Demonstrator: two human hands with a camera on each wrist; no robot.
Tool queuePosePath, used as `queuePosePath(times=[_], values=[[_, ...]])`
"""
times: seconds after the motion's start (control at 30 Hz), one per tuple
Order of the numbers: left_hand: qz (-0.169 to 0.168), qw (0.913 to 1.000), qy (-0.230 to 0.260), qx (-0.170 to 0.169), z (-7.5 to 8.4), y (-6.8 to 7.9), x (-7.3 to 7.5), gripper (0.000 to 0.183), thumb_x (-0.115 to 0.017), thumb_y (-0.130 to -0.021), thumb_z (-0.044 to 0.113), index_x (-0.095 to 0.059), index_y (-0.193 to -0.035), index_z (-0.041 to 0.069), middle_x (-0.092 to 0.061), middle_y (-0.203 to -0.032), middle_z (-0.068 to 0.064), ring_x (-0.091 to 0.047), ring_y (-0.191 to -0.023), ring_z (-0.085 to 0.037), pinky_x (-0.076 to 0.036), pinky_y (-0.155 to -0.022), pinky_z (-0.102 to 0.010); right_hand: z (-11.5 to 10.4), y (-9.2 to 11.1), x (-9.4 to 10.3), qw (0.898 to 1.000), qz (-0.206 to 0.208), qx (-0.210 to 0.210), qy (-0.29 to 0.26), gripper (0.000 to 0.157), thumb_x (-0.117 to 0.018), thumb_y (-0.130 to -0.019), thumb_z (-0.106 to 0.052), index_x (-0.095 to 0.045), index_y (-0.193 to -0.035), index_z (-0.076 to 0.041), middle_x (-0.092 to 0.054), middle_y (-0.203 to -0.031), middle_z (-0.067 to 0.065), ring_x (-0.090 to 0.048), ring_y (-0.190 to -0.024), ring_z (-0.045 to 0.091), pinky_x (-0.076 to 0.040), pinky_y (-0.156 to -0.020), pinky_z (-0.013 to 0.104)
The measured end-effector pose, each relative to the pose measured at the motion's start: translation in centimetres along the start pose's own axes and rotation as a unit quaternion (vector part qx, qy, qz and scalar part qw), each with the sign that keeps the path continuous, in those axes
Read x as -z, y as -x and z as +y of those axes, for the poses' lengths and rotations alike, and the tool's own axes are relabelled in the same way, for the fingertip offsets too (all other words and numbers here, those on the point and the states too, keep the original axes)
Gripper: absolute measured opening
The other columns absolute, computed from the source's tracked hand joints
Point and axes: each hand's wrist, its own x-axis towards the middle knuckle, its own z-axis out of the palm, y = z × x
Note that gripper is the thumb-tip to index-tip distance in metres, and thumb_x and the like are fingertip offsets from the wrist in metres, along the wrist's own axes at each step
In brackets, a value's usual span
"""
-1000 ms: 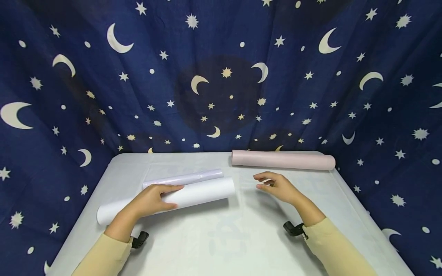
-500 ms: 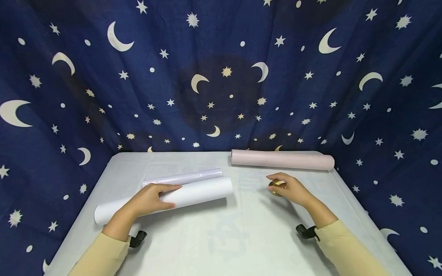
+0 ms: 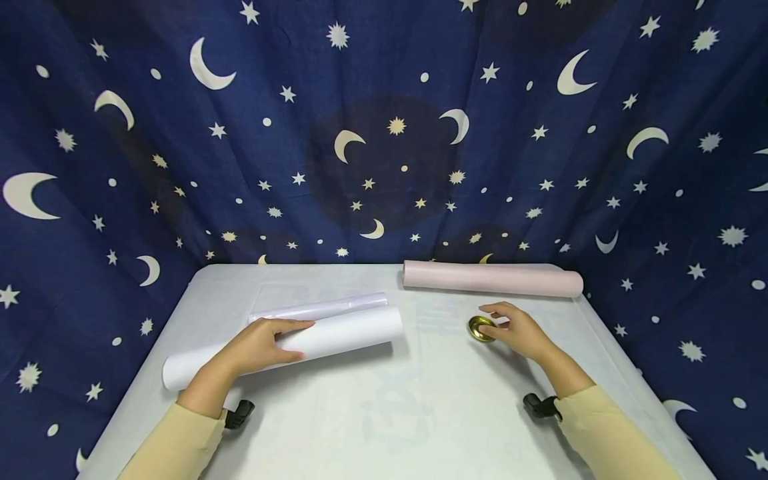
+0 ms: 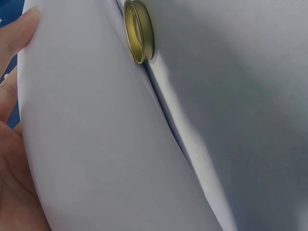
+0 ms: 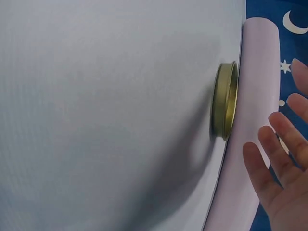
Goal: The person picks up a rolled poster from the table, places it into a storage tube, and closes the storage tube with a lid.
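Note:
My left hand [image 3: 264,343] grips a white roll of paper [image 3: 354,331] across its middle, with the thumb on the near side and fingers over the far side. In the left wrist view the roll [image 4: 91,120] fills much of the frame. A shallow, round gold metal lid [image 3: 479,331] lies on the white tabletop, its hollow side up. Beside its right edge is my right hand [image 3: 519,333], fingers relaxed and apart. The right wrist view shows the lid [image 5: 224,101] standing free of the spread fingers [image 5: 262,168].
A thinner, glossy pale-lilac roll [image 3: 318,309] lies just behind the white one. Along the table's back edge rests a pink roll [image 3: 492,279]. Dark blue cloth [image 3: 384,133] with moons and stars encloses the back and sides of the white-covered table [image 3: 408,413].
My right hand has moved to the right and away from the lid, which was mostly hidden by it and now lies uncovered. The white roll has shifted slightly left under my left hand.

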Motion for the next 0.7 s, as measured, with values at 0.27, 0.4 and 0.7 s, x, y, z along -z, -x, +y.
queuePosePath(times=[0.27,0.4,0.7], values=[[0.002,0.9999,0.002,0.011,-0.4,0.2,-0.1,0.062,-0.086,-0.077,0.046,-0.064,-0.134,0.039,-0.065,-0.131,0.003,-0.059,-0.104,-0.013,-0.05,-0.084,-0.036,1.2,-0.2,-0.2,1.0,-0.001,-0.017,0.018,0.055,-0.079,-0.088,-0.024,-0.06,-0.134,0.0,-0.058,-0.133,0.022,-0.057,-0.116,0.044,-0.052,-0.092,0.054],[0.009,0.9999,-0.003,0.013,-0.4,0.2,0.0,0.062,-0.086,-0.076,0.045,-0.064,-0.134,0.039,-0.065,-0.131,0.003,-0.059,-0.106,-0.013,-0.05,-0.087,-0.037,1.7,-0.2,-0.3,0.999,-0.009,-0.031,0.034,0.062,-0.081,-0.086,-0.031,-0.06,-0.135,0.0,-0.057,-0.132,0.023,-0.058,-0.114,0.044,-0.051,-0.091,0.057],[0.011,0.9999,0.004,0.01,-0.5,0.4,0.1,0.062,-0.086,-0.077,0.044,-0.064,-0.134,0.037,-0.065,-0.131,0.002,-0.059,-0.105,-0.014,-0.051,-0.086,-0.037,2.0,-0.6,-0.7,0.998,-0.018,-0.03,0.054,0.067,-0.083,-0.083,-0.035,-0.06,-0.134,0.001,-0.059,-0.124,0.023,-0.06,-0.104,0.036,-0.049,-0.088,0.055]])
